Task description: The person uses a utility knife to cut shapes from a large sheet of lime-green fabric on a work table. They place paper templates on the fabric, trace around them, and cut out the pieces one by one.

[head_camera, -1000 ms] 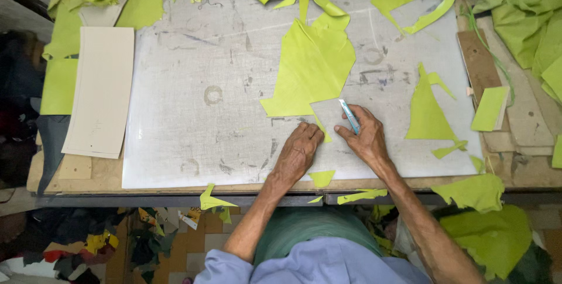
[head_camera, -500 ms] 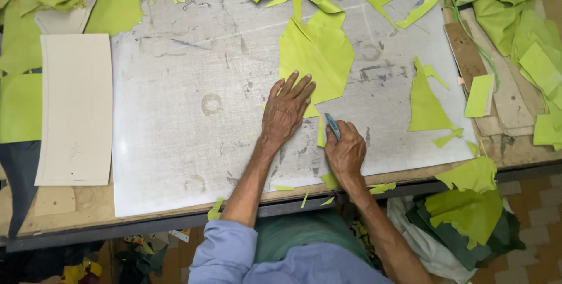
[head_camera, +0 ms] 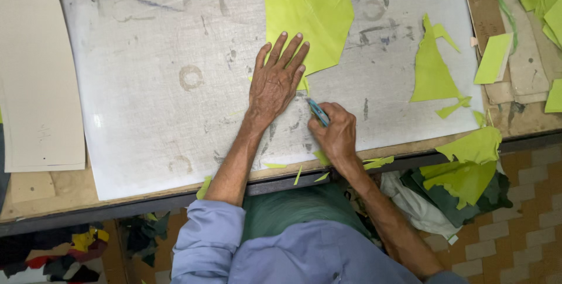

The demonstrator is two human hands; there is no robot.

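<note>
Lime-green sheet (head_camera: 310, 12) lies flat on the scuffed white cutting mat (head_camera: 158, 120), upper middle, lower edge under the person's fingers. Left hand (head_camera: 274, 82) open, palm down, fingers spread, pressing the sheet's lower edge. Right hand (head_camera: 335, 132) closed around a small blue-handled knife (head_camera: 318, 112), tip pointing up-left at the mat just beside the left hand. Triangular green offcut (head_camera: 432, 67) to the right, well apart. Small green scraps (head_camera: 319, 158) along the near table edge. Beige card (head_camera: 38, 85) at left. More green pieces (head_camera: 468, 167) hang off the right corner.
</note>
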